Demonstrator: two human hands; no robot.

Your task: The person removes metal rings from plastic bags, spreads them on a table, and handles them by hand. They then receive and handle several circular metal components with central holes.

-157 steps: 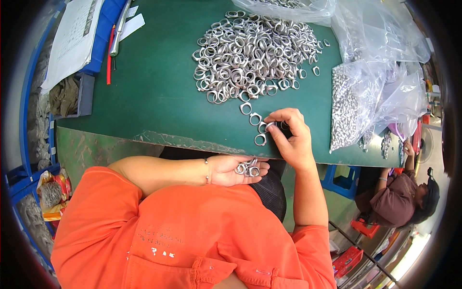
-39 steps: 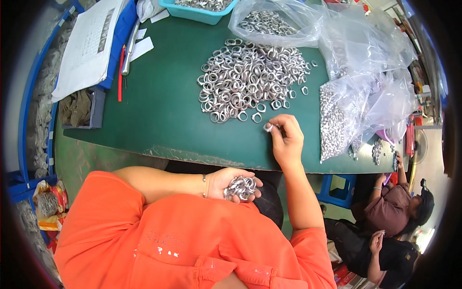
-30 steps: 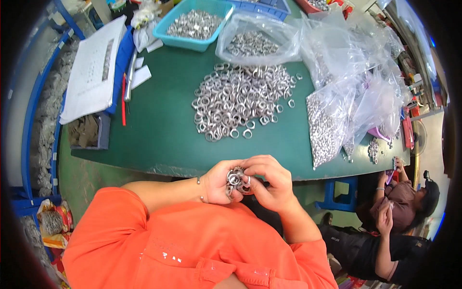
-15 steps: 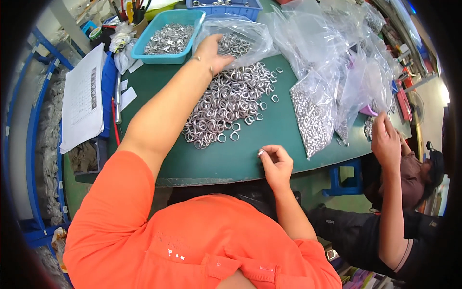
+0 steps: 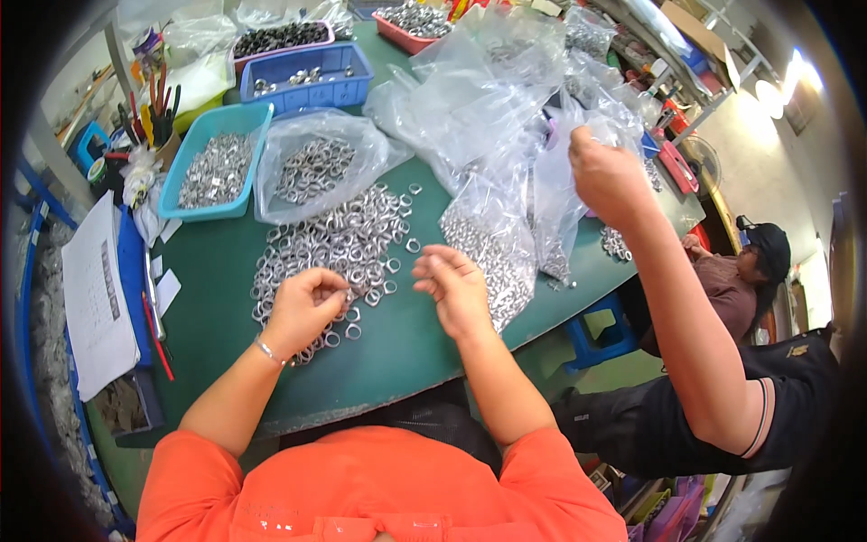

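A heap of silver metal rings [image 5: 334, 237] spreads over the green tabletop. My left hand [image 5: 312, 307] is over the near part of this heap, its fingers closed in a pinch; anything in them is hidden. To its right, my right hand [image 5: 459, 291] is raised beside the heap, fingers partly stretched and apart, with nothing visible in them. At the far end of the heap, a clear plastic bag [image 5: 271, 194] lies with its mouth spread and more rings inside. A clear bag of small silver pieces [image 5: 483, 244] lies just beyond my right hand.
A turquoise tray [image 5: 194, 215] of small metal parts and a blue bin [image 5: 307, 93] stand at the back left. Papers [image 5: 95, 303] lie along the left edge. On the right, a co-worker's arm [image 5: 686, 298] reaches over the table [image 5: 379, 379] near plastic bags. A blue stool [image 5: 601, 339] stands below.
My left hand has come back from the plastic bag to the near part of the ring heap. My right hand has lifted and its fingers have opened. The view has shifted to the right.
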